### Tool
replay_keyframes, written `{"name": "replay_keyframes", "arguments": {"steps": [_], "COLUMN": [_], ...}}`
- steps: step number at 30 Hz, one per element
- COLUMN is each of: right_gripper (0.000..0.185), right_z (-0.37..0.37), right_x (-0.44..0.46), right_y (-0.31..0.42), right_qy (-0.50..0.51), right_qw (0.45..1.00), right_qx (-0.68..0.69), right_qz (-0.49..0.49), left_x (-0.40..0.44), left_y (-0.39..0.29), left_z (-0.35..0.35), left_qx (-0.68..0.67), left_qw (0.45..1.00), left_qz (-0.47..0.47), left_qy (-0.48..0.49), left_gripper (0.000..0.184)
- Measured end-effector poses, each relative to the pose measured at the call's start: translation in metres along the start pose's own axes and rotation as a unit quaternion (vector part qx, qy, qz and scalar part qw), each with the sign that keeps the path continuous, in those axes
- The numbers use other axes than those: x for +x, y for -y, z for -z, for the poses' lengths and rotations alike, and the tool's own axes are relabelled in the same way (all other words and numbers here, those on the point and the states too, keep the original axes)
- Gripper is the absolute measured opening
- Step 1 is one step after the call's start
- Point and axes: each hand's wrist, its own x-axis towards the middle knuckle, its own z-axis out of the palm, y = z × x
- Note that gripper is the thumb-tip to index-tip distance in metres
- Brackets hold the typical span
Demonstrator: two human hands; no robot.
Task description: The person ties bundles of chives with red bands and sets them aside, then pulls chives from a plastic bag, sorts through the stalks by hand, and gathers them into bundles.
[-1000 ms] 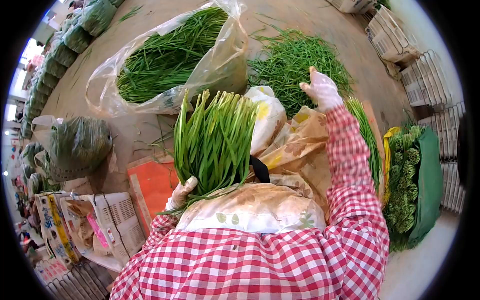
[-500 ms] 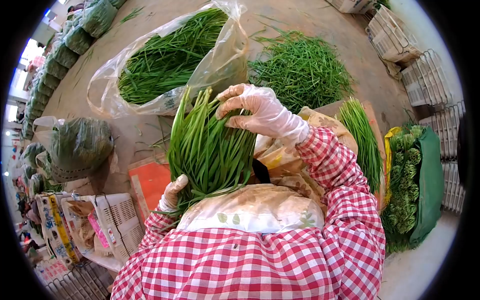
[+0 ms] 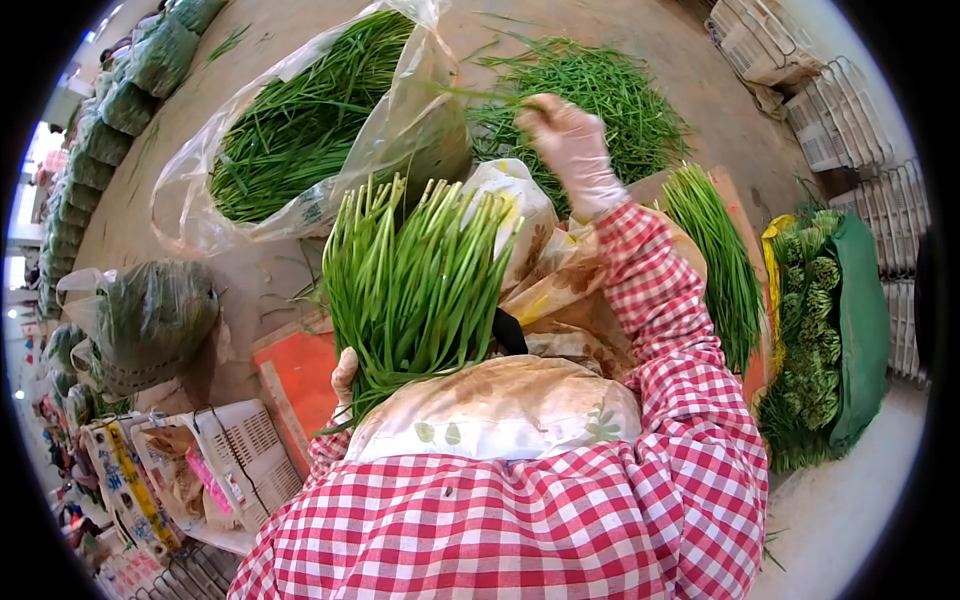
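A thick bunch of long green stalks (image 3: 415, 280) rests on my lap, cut ends pointing away from me. My left hand (image 3: 345, 385), gloved, is closed on the bunch's lower left edge; its fingers are partly hidden under the leaves. Raised past the bunch, my gloved right hand (image 3: 565, 135) pinches a few thin green stalks (image 3: 480, 95), which are blurred and point left. Behind that hand lies a loose heap of green stalks (image 3: 625, 110) on the floor. A clear plastic bag (image 3: 425, 125) full of stalks lies open to its left.
Another stalk bundle (image 3: 710, 260) lies on a board at the right, beside packed bundles in a green wrap (image 3: 860, 340). White crates (image 3: 240, 460) stand at lower left, near a filled bag (image 3: 155, 310) and an orange sheet (image 3: 310, 375). More crates (image 3: 830, 120) line the right.
My right hand first came to the tops of the bunch, then moved away to the upper right with a few stalks. My left hand stays at the bunch. The view has shifted slightly.
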Motion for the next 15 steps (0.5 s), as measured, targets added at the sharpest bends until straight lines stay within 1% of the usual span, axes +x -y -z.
{"name": "replay_keyframes", "arguments": {"steps": [1, 2, 3, 4, 5, 6, 7, 8, 9, 11, 13, 15], "right_gripper": [0.020, 0.028, 0.032, 0.033, 0.034, 0.030, 0.030, 0.026, 0.025, 0.024, 0.025, 0.025], "right_z": [0.005, 0.020, 0.028, 0.025, 0.022, 0.025, 0.037, 0.051, 0.058, 0.056, 0.054, 0.053], "right_x": [0.002, 0.004, 0.001, -0.006, -0.009, -0.017, -0.022, -0.026, -0.032, -0.048, -0.056, -0.057], "right_y": [-0.027, -0.026, -0.025, -0.043, -0.045, -0.048, -0.019, 0.022, 0.046, 0.049, 0.051, 0.053], "right_qy": [-0.006, 0.064, 0.061, -0.027, -0.113, -0.025, -0.023, 0.053, 0.125, 0.124, 0.124, 0.070], "right_qw": [0.992, 0.969, 0.952, 0.966, 0.967, 0.990, 0.990, 0.972, 0.886, 0.879, 0.870, 0.873], "right_qx": [-0.125, -0.222, -0.262, -0.248, -0.229, -0.114, -0.112, 0.110, 0.324, 0.351, 0.379, 0.386], "right_qz": [-0.006, -0.086, -0.144, -0.063, 0.019, -0.076, -0.078, -0.200, -0.306, -0.298, -0.292, -0.289], "left_x": [0.001, 0.002, 0.005, 0.006, 0.007, 0.007, 0.008, 0.006, 0.006, 0.006, 0.003, 0.001], "left_y": [0.002, 0.006, 0.007, 0.009, 0.010, 0.012, 0.014, 0.014, 0.014, 0.014, 0.012, 0.009], "left_z": [0.001, 0.004, 0.008, 0.013, 0.017, 0.019, 0.016, -0.009, -0.013, -0.016, -0.010, -0.007], "left_qx": [-0.029, -0.057, -0.081, -0.104, -0.126, -0.136, -0.144, -0.112, -0.112, -0.098, -0.098, -0.100], "left_qw": [1.000, 0.998, 0.996, 0.993, 0.990, 0.988, 0.987, 0.991, 0.991, 0.990, 0.990, 0.990], "left_qz": [-0.011, -0.024, -0.034, -0.043, -0.047, -0.054, -0.056, -0.071, -0.071, -0.100, -0.093, -0.090], "left_qy": [0.004, 0.009, 0.019, 0.035, 0.052, 0.054, 0.052, -0.030, -0.030, -0.030, -0.042, -0.051], "left_gripper": [0.061, 0.060, 0.060, 0.059, 0.059, 0.058, 0.058, 0.052, 0.052, 0.052, 0.054, 0.056]}}
